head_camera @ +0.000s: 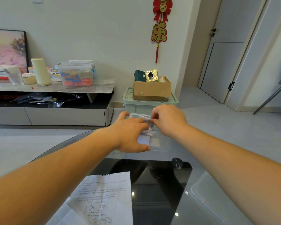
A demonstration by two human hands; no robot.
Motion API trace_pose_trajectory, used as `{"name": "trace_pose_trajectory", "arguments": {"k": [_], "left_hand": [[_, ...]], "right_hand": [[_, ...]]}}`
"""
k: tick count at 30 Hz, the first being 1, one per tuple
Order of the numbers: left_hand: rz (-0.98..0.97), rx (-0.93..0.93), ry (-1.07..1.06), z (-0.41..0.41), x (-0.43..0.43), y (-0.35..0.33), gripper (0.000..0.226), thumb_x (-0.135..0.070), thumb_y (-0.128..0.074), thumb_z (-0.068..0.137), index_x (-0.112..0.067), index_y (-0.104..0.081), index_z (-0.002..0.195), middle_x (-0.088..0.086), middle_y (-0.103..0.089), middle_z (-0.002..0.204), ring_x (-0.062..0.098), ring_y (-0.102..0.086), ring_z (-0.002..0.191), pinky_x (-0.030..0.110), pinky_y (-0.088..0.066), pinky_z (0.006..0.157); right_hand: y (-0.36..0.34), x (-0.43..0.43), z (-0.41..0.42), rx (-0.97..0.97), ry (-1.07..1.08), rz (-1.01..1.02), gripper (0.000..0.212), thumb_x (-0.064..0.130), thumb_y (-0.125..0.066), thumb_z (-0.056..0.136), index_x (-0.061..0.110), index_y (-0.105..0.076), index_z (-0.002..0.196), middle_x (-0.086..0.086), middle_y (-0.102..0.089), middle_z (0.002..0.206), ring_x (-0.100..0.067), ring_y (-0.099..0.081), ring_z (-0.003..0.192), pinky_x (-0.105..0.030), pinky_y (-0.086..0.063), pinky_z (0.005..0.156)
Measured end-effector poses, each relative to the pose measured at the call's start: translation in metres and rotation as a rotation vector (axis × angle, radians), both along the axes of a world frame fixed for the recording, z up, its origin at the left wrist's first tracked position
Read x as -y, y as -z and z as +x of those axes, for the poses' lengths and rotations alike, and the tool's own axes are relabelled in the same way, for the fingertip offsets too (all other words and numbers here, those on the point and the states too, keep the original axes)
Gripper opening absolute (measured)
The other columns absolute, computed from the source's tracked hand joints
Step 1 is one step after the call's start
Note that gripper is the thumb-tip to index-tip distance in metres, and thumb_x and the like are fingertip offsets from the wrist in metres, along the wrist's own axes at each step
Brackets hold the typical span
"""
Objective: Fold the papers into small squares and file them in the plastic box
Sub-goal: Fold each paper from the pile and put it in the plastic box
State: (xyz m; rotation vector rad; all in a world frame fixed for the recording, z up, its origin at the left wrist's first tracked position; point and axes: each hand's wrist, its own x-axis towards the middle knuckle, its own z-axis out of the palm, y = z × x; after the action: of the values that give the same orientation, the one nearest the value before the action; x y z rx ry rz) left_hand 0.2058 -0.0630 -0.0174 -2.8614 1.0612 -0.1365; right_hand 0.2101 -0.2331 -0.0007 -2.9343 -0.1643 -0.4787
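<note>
The round glass table (pixel 182 208) with a dark base fills the lower view. On its near left lie white printed paper sheets (pixel 107 197), flat and unfolded, one overlapping another. At the near right rests a clear plastic lid (pixel 209 200). At the table's far edge stands the small clear plastic box (pixel 157 143). The left hand (pixel 130 135) grips the box from its left side, thumb on the near wall and forefinger at the far rim. The right hand (pixel 167 120) pinches a folded paper square (pixel 147 120) between its fingertips, just above the box's opening. More folded white papers (pixel 143 139) already sit inside the box.
</note>
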Motion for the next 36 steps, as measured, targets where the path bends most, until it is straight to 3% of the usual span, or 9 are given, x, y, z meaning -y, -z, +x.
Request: {"name": "trace_pose_trajectory", "arguments": {"k": [7,12,16,23,28,32,36], "left_hand": [[-0.013,0.084,0.024,0.002,-0.003,0.006,0.069,-0.075,-0.046,0.087,-0.03,-0.05,0.14,-0.008,-0.048,0.141,0.016,-0.028,0.14,0.047,-0.013,0.119],[-0.059,0.037,0.025,0.001,-0.003,0.006,0.067,-0.071,-0.051,0.088,-0.029,-0.05,0.141,-0.006,-0.04,0.149,0.016,-0.032,0.14,0.046,-0.01,0.122],[-0.045,0.044,0.026,0.001,-0.004,0.006,0.069,-0.071,-0.05,0.089,-0.03,-0.046,0.144,-0.004,-0.027,0.159,0.018,-0.026,0.146,0.046,-0.008,0.123],[-0.01,0.066,0.014,-0.002,-0.003,0.002,0.079,-0.072,-0.048,0.088,-0.027,-0.032,0.151,-0.004,-0.049,0.145,0.018,-0.039,0.137,0.046,-0.012,0.123],[0.004,0.006,-0.025,-0.001,0.001,0.0,0.078,-0.073,-0.052,0.086,-0.027,-0.036,0.147,-0.004,-0.055,0.139,0.02,-0.045,0.132,0.048,-0.009,0.123],[-0.012,0.027,-0.017,-0.002,-0.002,0.0,0.082,-0.073,-0.057,0.083,-0.028,-0.035,0.149,-0.004,-0.047,0.148,0.019,-0.037,0.139,0.047,-0.01,0.122],[-0.071,0.112,-0.027,-0.014,-0.01,-0.012,0.086,-0.074,-0.056,0.084,-0.03,-0.031,0.153,-0.006,-0.037,0.155,0.018,-0.028,0.144,0.045,-0.01,0.122]], "right_hand": [[-0.002,-0.002,0.005,-0.103,-0.03,-0.072,0.021,0.017,-0.064,0.092,0.032,-0.078,0.095,0.004,-0.073,0.096,-0.024,-0.065,0.091,-0.032,-0.053,0.071],[-0.001,0.003,0.006,-0.128,-0.082,-0.011,0.02,0.017,-0.064,0.094,0.028,-0.076,0.106,0.002,-0.074,0.105,-0.022,-0.065,0.095,-0.04,-0.057,0.084],[-0.002,0.012,0.0,-0.119,-0.169,0.206,0.021,0.017,-0.063,0.097,0.018,-0.071,0.116,0.001,-0.071,0.111,-0.01,-0.059,0.091,-0.024,-0.045,0.08],[0.003,0.013,-0.005,-0.193,-0.238,0.177,0.036,0.009,-0.042,0.099,0.018,-0.069,0.122,0.002,-0.069,0.119,-0.015,-0.061,0.108,-0.029,-0.048,0.093],[0.004,0.014,-0.003,-0.265,-0.248,0.161,0.039,0.008,-0.039,0.098,0.02,-0.065,0.124,0.0,-0.066,0.122,-0.018,-0.059,0.112,-0.039,-0.049,0.099],[0.003,0.015,-0.004,-0.253,-0.253,0.14,0.038,0.009,-0.04,0.098,0.019,-0.064,0.125,0.0,-0.066,0.123,-0.017,-0.058,0.11,-0.036,-0.048,0.098],[-0.006,0.017,-0.02,-0.084,-0.227,0.276,0.03,0.013,-0.045,0.1,0.021,-0.066,0.119,0.006,-0.069,0.111,-0.011,-0.061,0.098,-0.028,-0.05,0.086]]}}
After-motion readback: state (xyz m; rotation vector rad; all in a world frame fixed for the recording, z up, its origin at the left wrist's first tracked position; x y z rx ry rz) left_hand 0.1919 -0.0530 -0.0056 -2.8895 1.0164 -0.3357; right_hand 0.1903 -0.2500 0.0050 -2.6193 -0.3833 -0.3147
